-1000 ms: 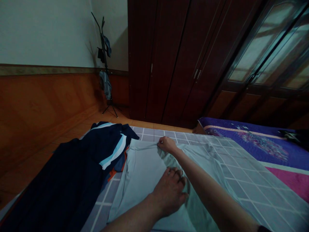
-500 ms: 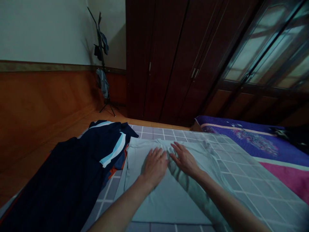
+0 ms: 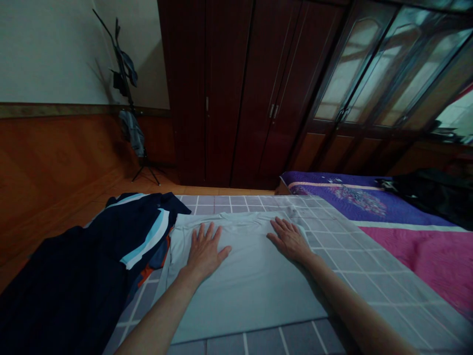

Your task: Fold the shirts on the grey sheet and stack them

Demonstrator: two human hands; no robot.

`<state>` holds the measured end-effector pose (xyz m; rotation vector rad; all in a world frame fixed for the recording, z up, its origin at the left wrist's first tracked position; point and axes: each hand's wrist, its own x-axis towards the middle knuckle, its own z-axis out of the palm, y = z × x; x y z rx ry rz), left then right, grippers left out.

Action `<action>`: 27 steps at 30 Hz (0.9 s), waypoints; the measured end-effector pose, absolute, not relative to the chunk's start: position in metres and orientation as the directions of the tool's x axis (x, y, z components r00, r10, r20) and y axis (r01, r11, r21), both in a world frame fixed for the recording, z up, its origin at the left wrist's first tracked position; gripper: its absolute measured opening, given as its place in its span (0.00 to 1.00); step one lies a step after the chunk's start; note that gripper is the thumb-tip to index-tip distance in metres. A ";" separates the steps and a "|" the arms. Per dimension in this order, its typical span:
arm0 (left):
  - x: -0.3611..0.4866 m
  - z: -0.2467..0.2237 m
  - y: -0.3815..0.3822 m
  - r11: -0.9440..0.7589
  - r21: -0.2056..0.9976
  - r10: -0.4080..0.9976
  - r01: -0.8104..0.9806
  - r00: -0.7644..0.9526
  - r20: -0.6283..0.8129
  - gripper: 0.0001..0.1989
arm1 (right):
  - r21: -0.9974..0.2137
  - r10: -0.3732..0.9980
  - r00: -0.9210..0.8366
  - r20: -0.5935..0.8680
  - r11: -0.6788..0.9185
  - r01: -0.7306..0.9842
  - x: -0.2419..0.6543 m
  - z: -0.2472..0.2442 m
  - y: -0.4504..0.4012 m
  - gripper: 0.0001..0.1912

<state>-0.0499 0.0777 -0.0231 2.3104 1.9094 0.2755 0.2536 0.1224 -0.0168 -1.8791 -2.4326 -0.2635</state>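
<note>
A pale, light grey-green shirt [image 3: 244,286] lies folded into a wide rectangle on the checked bed cover. My left hand [image 3: 207,249] rests flat on its left part, fingers spread and pointing away from me. On the right part lies my right hand [image 3: 290,239], palm down with its fingers stretched out. Neither hand grips the cloth. Small wrinkles run along the shirt's far edge, between and beyond the hands.
Dark navy clothes [image 3: 84,261] with light blue and white stripes are heaped at the left. A grey checked cover [image 3: 354,266] extends right toward a purple and pink bedspread [image 3: 332,190]. Behind stand a dark wooden wardrobe [image 3: 221,138] and a coat stand [image 3: 125,88].
My hands have moved apart, the left one leftward and the right one toward the right edge. The right-hand flap of the shirt now lies folded over, flat. The view has turned somewhat to the right.
</note>
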 end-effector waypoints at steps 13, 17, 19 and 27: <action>-0.056 -0.021 0.083 -0.221 0.140 0.975 0.965 0.220 0.027 0.35 | 0.074 0.933 -0.288 0.215 0.279 0.958 0.266 -0.030 0.118 0.31; -0.076 -0.016 0.091 -0.086 0.079 0.996 0.993 0.087 -0.007 0.36 | 0.049 0.960 -0.189 0.207 0.183 0.982 0.277 -0.024 0.124 0.31; -0.076 -0.009 0.093 -0.079 0.047 0.996 0.996 0.077 0.036 0.35 | 0.047 0.965 -0.124 0.231 0.116 0.992 0.275 -0.018 0.125 0.31; 0.036 -0.005 0.098 -0.475 0.161 0.879 0.865 0.475 0.040 0.29 | -0.034 0.867 -0.462 0.189 0.475 0.879 0.235 -0.018 0.105 0.27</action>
